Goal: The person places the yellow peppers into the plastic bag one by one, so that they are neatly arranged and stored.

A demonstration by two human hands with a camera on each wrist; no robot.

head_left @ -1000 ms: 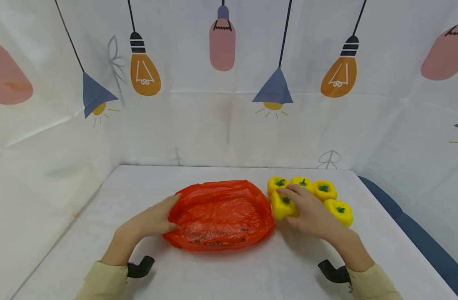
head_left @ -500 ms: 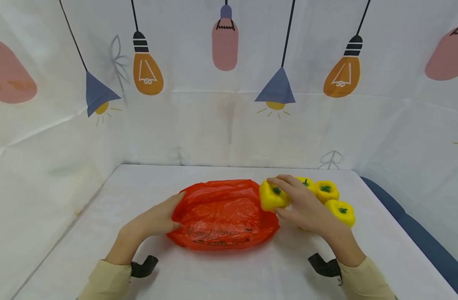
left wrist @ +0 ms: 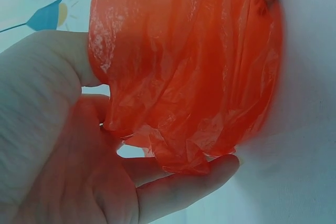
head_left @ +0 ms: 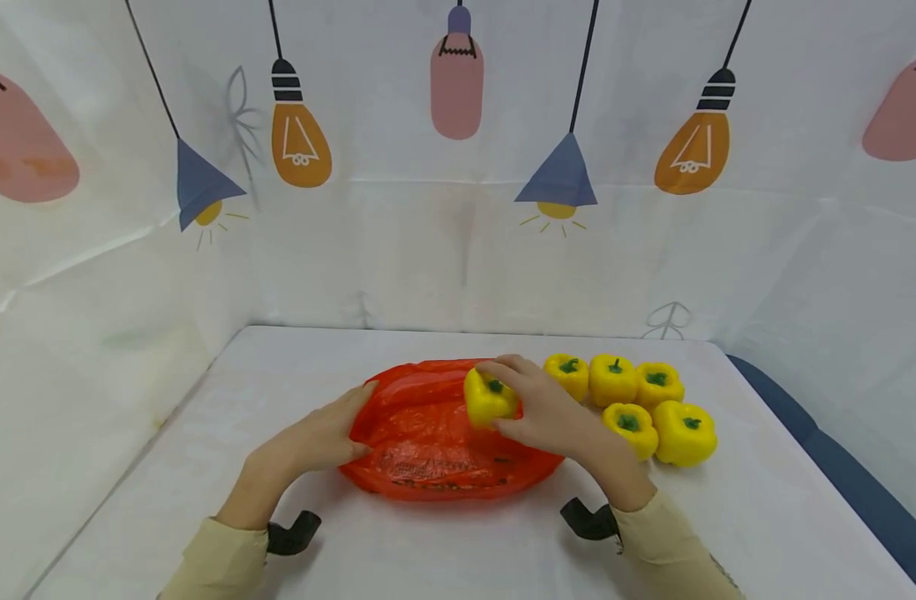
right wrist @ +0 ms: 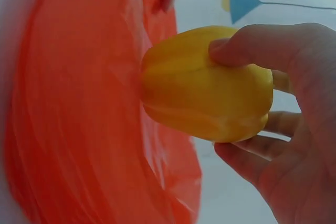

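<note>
- Red plastic bag (head_left: 442,454), head view: it lies on the white table (head_left: 427,550), longer side to side than front to back. The yellow pepper (head_left: 486,402) is over its right half, so most of the bag stretches below and leftward of the fingers that have the pepper. That offset is what placement seems to turn on.
- Same view: the right hand (head_left: 543,408) has the pepper between thumb and curved fingers, parted by about its width; the green stem (head_left: 495,386) faces up. The left hand (head_left: 318,435) is at the bag's far end from it, thumb and fingers spread along the edge. 5 other peppers (head_left: 613,381) sit right of the bag, nearer the right hand.
- Left wrist view: here the left hand's grip shows better. The thumb passes behind the film while straighter fingers lie against the gathered end, so it appears to hold the bag's edge between them. The thumb tip is hidden.
- Right wrist view: only this shows the pepper's flank and long axis, stem end toward the palm, base toward the bag. Base and film overlap in sight; I cannot tell whether they touch.
</note>
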